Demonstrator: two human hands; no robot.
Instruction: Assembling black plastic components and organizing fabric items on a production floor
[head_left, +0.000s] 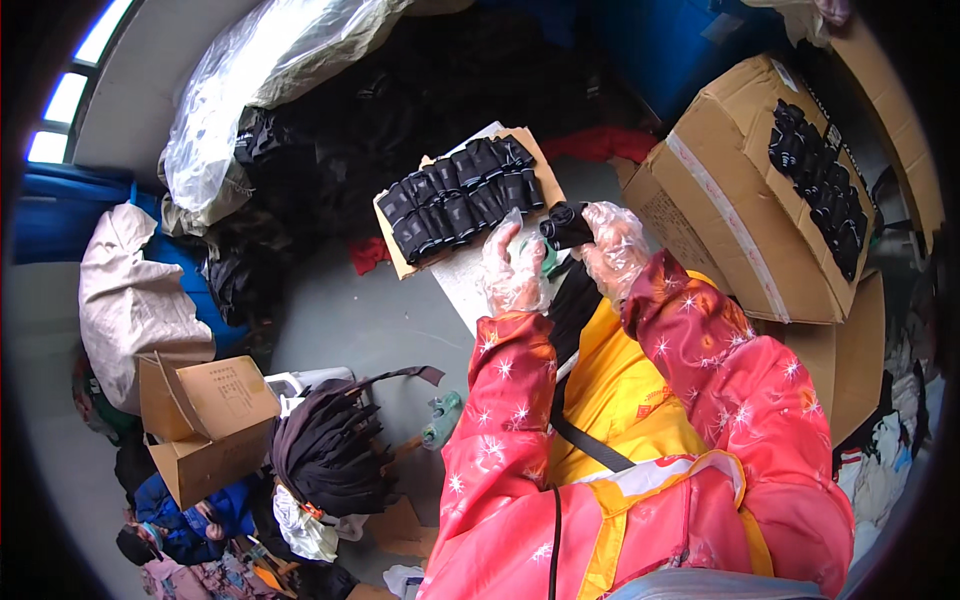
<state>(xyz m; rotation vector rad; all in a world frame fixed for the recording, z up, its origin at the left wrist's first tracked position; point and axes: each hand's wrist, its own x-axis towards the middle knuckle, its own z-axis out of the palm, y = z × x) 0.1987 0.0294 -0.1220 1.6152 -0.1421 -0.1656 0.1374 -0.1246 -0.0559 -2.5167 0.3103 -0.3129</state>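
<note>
Black cloth roll clamped in right hand, jutting left of grip, axis crosswise; left hand beside, seemingly unclenched.

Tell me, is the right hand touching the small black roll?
Touching, through the clear glove: the head view shows the right hand gripping the black roll at its right end.
</note>
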